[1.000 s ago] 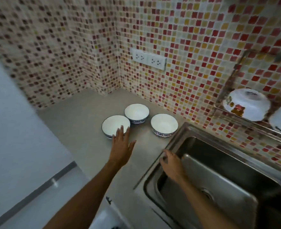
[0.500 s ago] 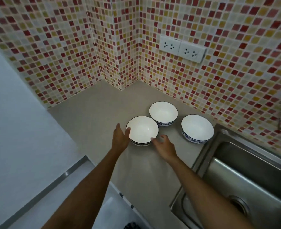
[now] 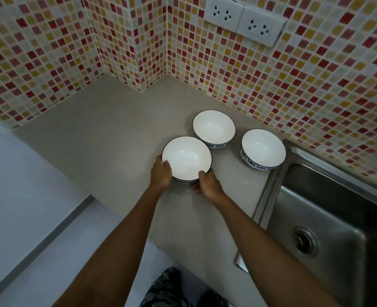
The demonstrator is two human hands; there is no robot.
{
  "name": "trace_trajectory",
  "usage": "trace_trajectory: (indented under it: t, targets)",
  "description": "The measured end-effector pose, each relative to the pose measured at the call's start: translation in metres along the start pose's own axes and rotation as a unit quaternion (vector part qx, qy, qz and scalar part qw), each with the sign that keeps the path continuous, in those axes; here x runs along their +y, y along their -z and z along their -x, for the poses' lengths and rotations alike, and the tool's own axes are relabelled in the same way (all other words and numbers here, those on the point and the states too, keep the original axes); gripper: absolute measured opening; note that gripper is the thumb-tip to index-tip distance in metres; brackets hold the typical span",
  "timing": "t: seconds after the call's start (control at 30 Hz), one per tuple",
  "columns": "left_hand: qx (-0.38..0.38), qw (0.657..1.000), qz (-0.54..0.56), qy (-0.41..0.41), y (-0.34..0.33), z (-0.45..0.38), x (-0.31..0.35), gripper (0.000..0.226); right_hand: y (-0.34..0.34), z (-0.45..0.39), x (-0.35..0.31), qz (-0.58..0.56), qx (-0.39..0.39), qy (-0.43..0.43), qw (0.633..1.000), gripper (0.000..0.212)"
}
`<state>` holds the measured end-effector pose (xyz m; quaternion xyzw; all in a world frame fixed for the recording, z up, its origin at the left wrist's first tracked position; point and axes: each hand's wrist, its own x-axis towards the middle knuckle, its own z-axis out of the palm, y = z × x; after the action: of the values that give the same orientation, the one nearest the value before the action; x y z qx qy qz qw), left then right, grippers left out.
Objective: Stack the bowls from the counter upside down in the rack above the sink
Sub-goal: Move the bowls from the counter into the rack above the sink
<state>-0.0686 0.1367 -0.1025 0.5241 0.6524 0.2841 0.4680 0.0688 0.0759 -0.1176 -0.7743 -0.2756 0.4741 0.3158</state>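
Three white bowls with blue patterned outsides stand upright on the beige counter. The nearest bowl is held from both sides: my left hand grips its left rim and my right hand grips its front right rim. A second bowl sits just behind it, touching or nearly touching. The third bowl stands to the right, next to the sink's edge. The rack above the sink is out of view.
A steel sink with a round drain fills the lower right. Mosaic tile walls close the corner behind the bowls, with a double wall socket high up. A white surface lies to the left, below counter level.
My view swung left, away from the sink and rack. My right hand left the sink's edge and joined the left hand; both closed on the nearest bowl's rim.
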Motion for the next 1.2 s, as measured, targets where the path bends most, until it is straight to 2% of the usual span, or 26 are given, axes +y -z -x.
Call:
trace_trajectory:
  t: [0.2, 0.23, 0.33, 0.47, 0.6, 0.73, 0.83, 0.93, 1.07, 1.2]
  targets:
    - [-0.014, 1.0, 0.019, 0.006, 0.004, 0.006, 0.003, 0.037, -0.008, -0.008, 0.004, -0.023, 0.015, -0.013, 1.0, 0.074]
    - [-0.017, 1.0, 0.019, 0.007, 0.004, 0.007, 0.004, 0.037, -0.008, -0.006, 0.002, -0.036, 0.012, -0.019, 0.999, 0.072]
    - [-0.034, 0.999, 0.039, 0.013, 0.006, 0.016, 0.008, 0.038, 0.003, 0.021, -0.011, -0.079, 0.004, -0.02, 0.997, 0.046]
    - [-0.074, 0.991, 0.105, 0.029, -0.002, 0.038, 0.026, 0.035, 0.031, 0.052, -0.007, -0.121, -0.006, -0.001, 0.993, 0.039]
    - [-0.143, 0.971, 0.19, 0.032, -0.027, 0.072, 0.069, 0.033, 0.076, 0.081, -0.005, -0.156, 0.026, 0.052, 0.986, 0.036]
    - [-0.198, 0.96, 0.2, 0.001, -0.062, 0.112, 0.113, 0.038, 0.135, 0.109, -0.001, -0.187, 0.074, 0.061, 0.978, 0.031]
    - [-0.215, 0.956, 0.193, -0.041, -0.093, 0.145, 0.145, 0.042, 0.183, 0.135, 0.005, -0.198, 0.098, 0.073, 0.973, 0.024]
    - [-0.218, 0.951, 0.208, -0.073, -0.123, 0.185, 0.176, 0.029, 0.232, 0.159, 0.014, -0.208, 0.118, 0.11, 0.965, 0.026]
    - [-0.22, 0.939, 0.25, -0.085, -0.151, 0.209, 0.197, 0.051, 0.28, 0.177, 0.015, -0.231, 0.126, 0.135, 0.955, 0.019]
    - [-0.229, 0.928, 0.277, -0.1, -0.174, 0.233, 0.223, 0.057, 0.329, 0.198, 0.013, -0.225, 0.11, 0.167, 0.954, 0.029]
